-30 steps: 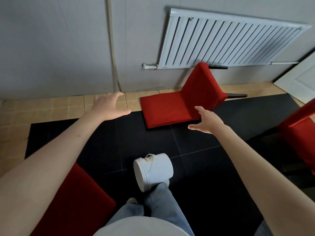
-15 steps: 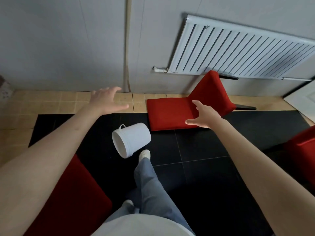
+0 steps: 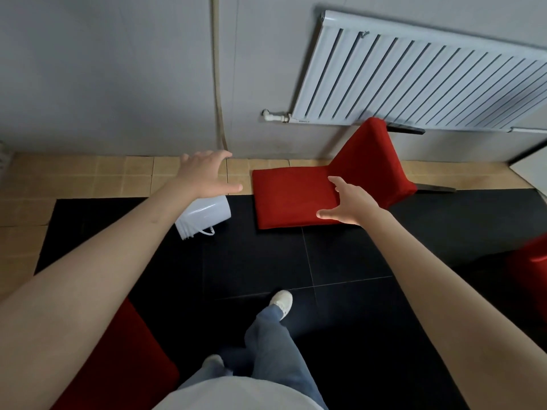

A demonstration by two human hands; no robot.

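Black floor tiles (image 3: 340, 255) underfoot, with a strip of tan tiles (image 3: 88, 176) along the grey wall, and the white bucket (image 3: 204, 216) is lying on its side right where the two meet, mouth toward me, base pointing at the wall. My left hand (image 3: 207, 176) is out over it and my right hand (image 3: 352, 205) is out over the seat of the red floor chair (image 3: 296, 196). Both have fingers spread and are holding nothing. My guess is the bucket is empty thin plastic, so light, a bit flexy in the wall, smooth enough to slip, and round enough to roll off if I nudge it. I'd go for the ribbed rim or hook a finger through the thin handle (image 3: 207, 231) dangling at the mouth rather than squeeze the side. My own left forearm hides part of it, so I can't see the whole rim. The chair sits just to the right of it, apart but near, folded up against the radiator (image 3: 414, 81). A red cushion (image 3: 118, 359) is down by my left leg, and my front shoe (image 3: 282, 301) is well back from the bucket, so nothing blocks the reach.
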